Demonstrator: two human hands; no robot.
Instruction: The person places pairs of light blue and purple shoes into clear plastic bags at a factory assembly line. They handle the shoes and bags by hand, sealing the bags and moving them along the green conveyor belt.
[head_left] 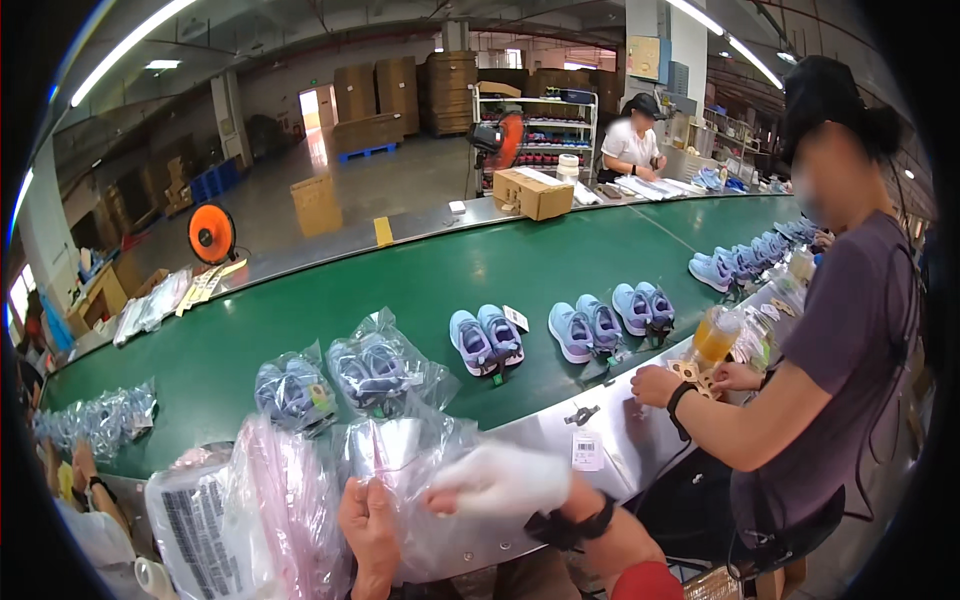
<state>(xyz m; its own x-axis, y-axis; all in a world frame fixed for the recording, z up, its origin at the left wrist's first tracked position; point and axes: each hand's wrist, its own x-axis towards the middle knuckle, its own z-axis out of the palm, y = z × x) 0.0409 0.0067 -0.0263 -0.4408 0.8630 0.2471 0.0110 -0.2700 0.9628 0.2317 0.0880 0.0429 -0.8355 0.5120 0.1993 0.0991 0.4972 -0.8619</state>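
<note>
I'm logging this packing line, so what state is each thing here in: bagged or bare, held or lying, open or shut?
Clear plastic bag: held up in both hands, mouth spread, right hand inside it.
Left hand: fingers shut on the bag's edge.
Stack of bags: flat, unfilled.
Two bagged shoe pairs: wrapped, lying on the green belt.
Three bare shoe pairs: unwrapped, soles down.
Cardboard box: shut.
Co-worker's bottle: gripped, tilted.
</note>
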